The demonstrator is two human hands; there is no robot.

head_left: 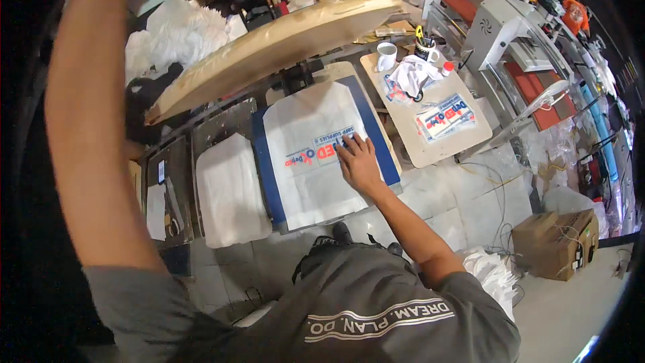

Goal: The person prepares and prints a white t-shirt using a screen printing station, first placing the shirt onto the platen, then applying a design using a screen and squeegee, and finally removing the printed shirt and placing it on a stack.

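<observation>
My right hand [359, 161] lies palm down on a white fabric sheet or bag [310, 196], its fingers spread over the red and blue print. Under the white piece is a blue board [269, 181], showing along both sides. My left arm [91, 128] is raised and runs out at the top left, so the left hand is outside the picture. Beyond the printed piece, a long, pale yellowish panel [269, 33] stands tilted up over the work surface. A stack of plain white pieces [232, 195] rests just left of the blue board.
On the right, a cream board [440, 148] carries a white mug [386, 57], a cloth [411, 75] and printed scraps. Past it stands a white machine [497, 30]. A cardboard box [554, 245] sits on the floor at right, with loose cables nearby. White material [178, 30] is heaped at far left.
</observation>
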